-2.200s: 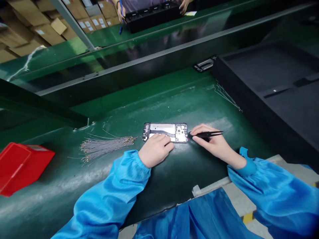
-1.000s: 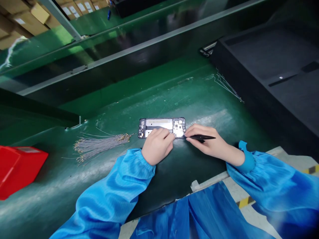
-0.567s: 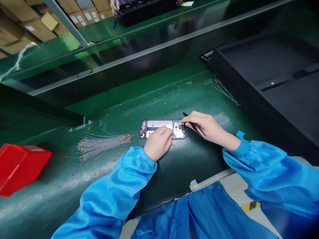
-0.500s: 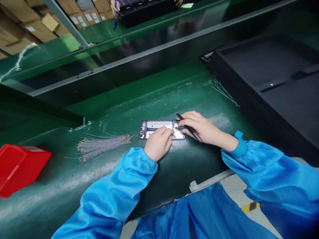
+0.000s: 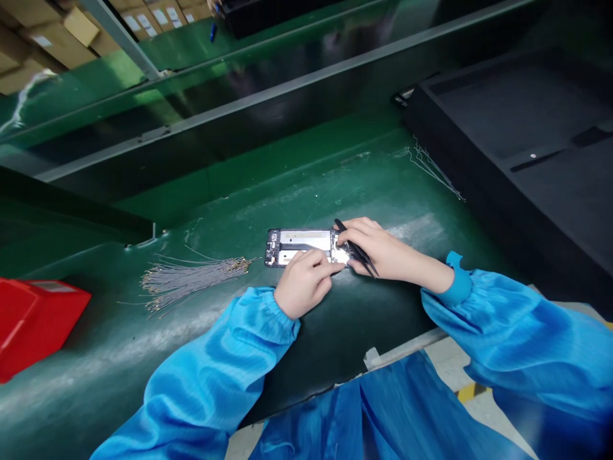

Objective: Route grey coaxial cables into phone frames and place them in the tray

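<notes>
At the far left, a red plastic bin (image 5: 38, 329) carries a pale label (image 5: 52, 286), too blurred to read; beyond, cardboard cartons (image 5: 64, 50) bear white labels, also illegible. Next, a bundle of thin grey cables (image 5: 191, 281) lies on the green bench (image 5: 268, 195). Just right of it, an opened smartphone (image 5: 301, 239) lies flat under both hands, its circuit board exposed. The left hand (image 5: 304, 284) is half curled, index finger extended onto it; any grip is unclear. The right hand (image 5: 385, 252) grips black tweezers (image 5: 358, 250), fingertips at the board. Farther right are loose wires (image 5: 435, 172) beside a black tray (image 5: 498, 121).
</notes>
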The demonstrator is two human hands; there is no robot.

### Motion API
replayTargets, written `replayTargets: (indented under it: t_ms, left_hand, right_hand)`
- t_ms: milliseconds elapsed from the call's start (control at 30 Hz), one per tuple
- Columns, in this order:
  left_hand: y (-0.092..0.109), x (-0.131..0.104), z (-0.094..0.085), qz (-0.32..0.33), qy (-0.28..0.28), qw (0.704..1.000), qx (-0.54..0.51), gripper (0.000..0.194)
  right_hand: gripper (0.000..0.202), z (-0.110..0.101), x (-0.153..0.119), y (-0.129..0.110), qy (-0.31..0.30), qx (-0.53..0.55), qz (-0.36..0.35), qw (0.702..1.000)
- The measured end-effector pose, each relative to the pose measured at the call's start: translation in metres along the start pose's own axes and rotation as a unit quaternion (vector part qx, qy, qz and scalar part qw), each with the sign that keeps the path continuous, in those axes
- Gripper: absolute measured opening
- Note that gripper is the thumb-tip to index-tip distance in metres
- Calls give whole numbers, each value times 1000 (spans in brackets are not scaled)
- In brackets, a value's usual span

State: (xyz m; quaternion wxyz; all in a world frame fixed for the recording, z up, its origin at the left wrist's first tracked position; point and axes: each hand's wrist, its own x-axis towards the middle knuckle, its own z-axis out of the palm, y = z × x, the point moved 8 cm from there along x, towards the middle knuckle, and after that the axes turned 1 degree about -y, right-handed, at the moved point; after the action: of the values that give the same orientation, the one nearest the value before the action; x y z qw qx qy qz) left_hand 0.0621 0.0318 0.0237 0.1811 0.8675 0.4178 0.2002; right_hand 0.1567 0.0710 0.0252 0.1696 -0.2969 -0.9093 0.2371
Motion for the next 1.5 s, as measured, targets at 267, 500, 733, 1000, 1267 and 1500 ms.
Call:
replayTargets:
  t_ms: [267,500,733,1000,1267,1500]
  left_hand:
    - [3,0,0,14,-10,1000,23,29]
    - [10,2,1,63,-36,990,121,27]
    - [-17,0,-9,73,-55,995,-37,32]
    - [-19,-1,-9,76,-31,996,-40,31]
    - [-20,-1,-8,66,-38,996,-47,32]
    - [-20,1,-7,45,-37,997,-57,32]
  right_hand:
    - [38,4,14,8,-74,-9,53,996]
    - [35,9,23,5,-127,-52,90,987]
    - [38,6,17,10,-99,-12,74,992]
    - [37,8,19,14,-102,-17,85,991]
    - [40,10,24,13,-119,-46,102,987]
    - [39,11,25,13,-115,-50,99,987]
